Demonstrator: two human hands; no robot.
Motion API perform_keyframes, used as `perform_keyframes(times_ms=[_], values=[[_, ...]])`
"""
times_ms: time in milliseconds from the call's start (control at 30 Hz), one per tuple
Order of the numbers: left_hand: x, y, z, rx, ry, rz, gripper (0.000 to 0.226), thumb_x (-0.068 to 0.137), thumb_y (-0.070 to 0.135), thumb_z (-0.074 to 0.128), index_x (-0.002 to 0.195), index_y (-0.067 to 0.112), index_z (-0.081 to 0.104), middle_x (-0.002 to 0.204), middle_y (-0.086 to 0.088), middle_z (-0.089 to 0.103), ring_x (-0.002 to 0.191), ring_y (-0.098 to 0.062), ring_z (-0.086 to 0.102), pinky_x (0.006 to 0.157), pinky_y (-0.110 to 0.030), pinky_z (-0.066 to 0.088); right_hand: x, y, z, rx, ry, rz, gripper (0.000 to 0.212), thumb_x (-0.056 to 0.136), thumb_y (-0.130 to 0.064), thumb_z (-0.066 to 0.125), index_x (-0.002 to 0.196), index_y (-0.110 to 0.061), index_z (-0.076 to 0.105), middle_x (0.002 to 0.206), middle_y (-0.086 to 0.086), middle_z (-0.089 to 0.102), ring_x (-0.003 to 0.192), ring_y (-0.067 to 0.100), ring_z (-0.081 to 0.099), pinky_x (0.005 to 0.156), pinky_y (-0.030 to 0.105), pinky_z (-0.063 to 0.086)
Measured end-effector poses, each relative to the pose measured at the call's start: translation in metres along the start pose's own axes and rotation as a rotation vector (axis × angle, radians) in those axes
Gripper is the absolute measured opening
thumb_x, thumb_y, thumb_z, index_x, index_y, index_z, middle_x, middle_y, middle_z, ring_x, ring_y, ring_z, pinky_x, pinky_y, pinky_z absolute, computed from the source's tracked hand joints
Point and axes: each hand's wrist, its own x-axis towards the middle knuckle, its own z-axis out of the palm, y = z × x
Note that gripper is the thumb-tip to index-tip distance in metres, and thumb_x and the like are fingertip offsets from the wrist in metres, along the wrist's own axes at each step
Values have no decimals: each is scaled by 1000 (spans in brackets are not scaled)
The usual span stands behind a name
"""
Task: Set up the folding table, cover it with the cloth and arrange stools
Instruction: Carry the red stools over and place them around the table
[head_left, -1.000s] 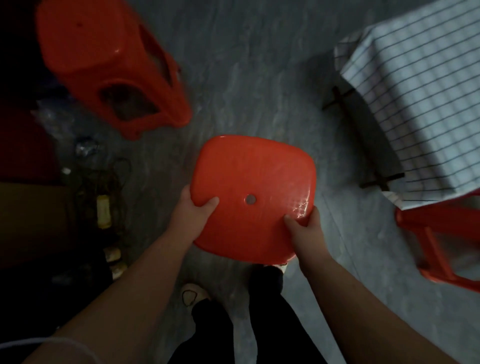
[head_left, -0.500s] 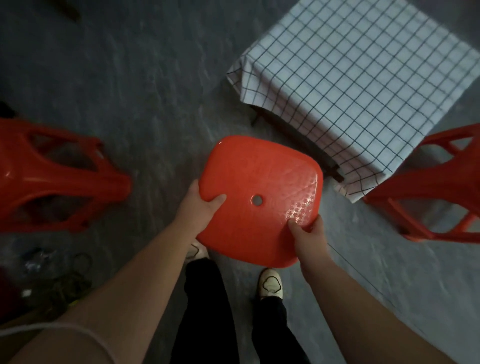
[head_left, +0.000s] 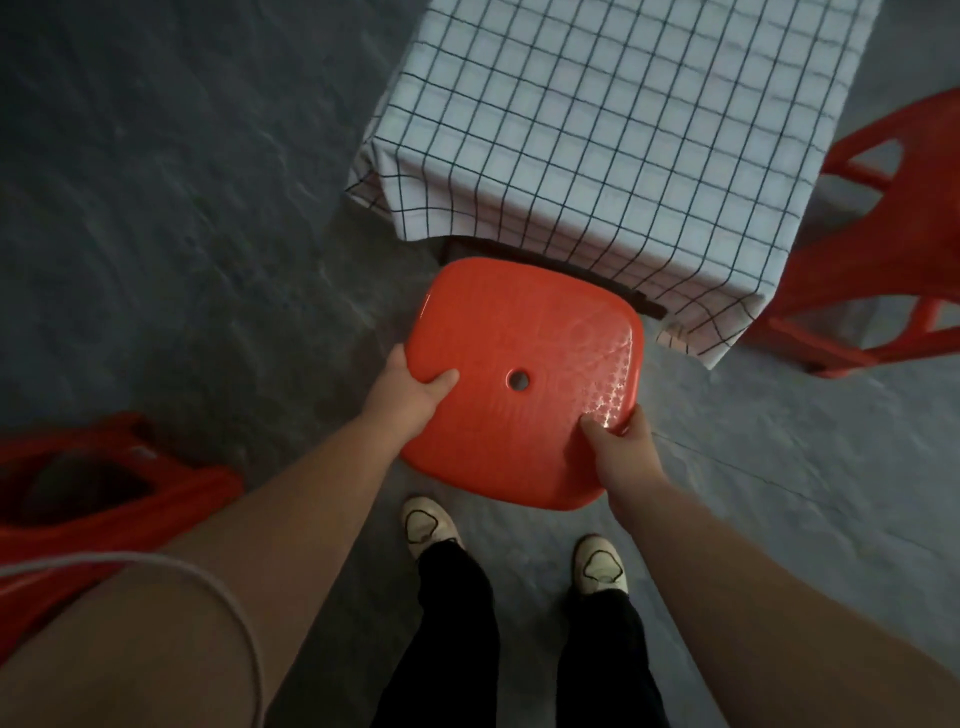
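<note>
Head view: left hand (head_left: 405, 397) and right hand (head_left: 621, 449) grip the red stool (head_left: 524, 384) seat's opposite edges.

Arms (head_left: 291, 525): left bare, no sleeves seen
Trousers (head_left: 457, 623): black, worn long
Shoes (head_left: 428, 525): pale, dark-outlined toe caps

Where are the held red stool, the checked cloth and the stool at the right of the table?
held red stool (head_left: 519, 332), head view, on its seat top.
checked cloth (head_left: 623, 130), head view, on its flat top.
stool at the right (head_left: 883, 249), head view, on its leg frame.
</note>
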Motion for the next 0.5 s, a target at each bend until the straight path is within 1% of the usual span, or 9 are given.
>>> perform_keyframes(times_ms=[67,133,200,267,333,367,433,467,500], values=[[9,0,-4,36,-9,11,59,87,40,73,136,21,46,116,5,59,111,-22,61,99,-36,47,3,1,7,-2,13,11,57,92,-24,68,143,-22,42,131,-1,59,118,24,58,101,44,46],[15,-2,-7,73,-21,23,60,87,40,72,137,20,45,121,1,61,112,-22,61,96,-32,45,3,2,12,-20,37,8,58,93,-24,67,144,-22,40,131,-2,58,117,22,56,99,41,45],[19,-6,-7,93,-43,27,63,88,40,71,140,20,41,127,-1,60,114,-21,59,94,-30,43,2,1,16,-62,65,-2,60,93,-26,67,146,-23,38,131,-2,57,117,23,56,98,41,46],[20,-10,-7,100,-60,27,71,88,46,69,145,20,34,135,-2,57,119,-21,58,98,-33,44,0,0,17,-122,82,-14,67,93,-29,66,151,-25,32,136,-1,56,121,25,56,103,45,46],[17,-11,-7,130,-52,17,90,84,56,65,154,22,20,144,-6,50,126,-25,54,106,-41,43,-3,-3,17,-172,87,-19,71,93,-31,65,153,-21,28,140,3,53,124,28,54,104,46,45],[15,-10,-8,153,-48,5,94,84,58,63,156,26,13,148,-8,47,129,-27,52,109,-43,42,-4,-4,16,-196,87,-18,69,94,-30,65,151,-17,29,140,5,53,122,28,55,102,45,45],[8,-11,-7,189,-38,-9,94,88,53,60,158,28,3,152,-12,41,133,-31,49,110,-45,41,-5,-10,15,-241,87,-17,57,94,-27,64,141,-12,36,134,9,56,111,26,56,93,40,44],[3,-11,-7,207,-29,0,93,90,49,59,158,28,0,153,-13,39,134,-32,47,111,-46,40,-8,-13,16,-265,94,-22,51,94,-25,63,137,-11,38,131,10,58,108,25,56,89,38,44],[-4,-13,-7,233,-16,20,91,91,47,58,158,28,-1,155,-14,37,135,-32,46,112,-47,39,-13,-16,16,-300,101,-44,49,93,-23,62,135,-11,39,129,11,58,109,27,58,89,39,45]])
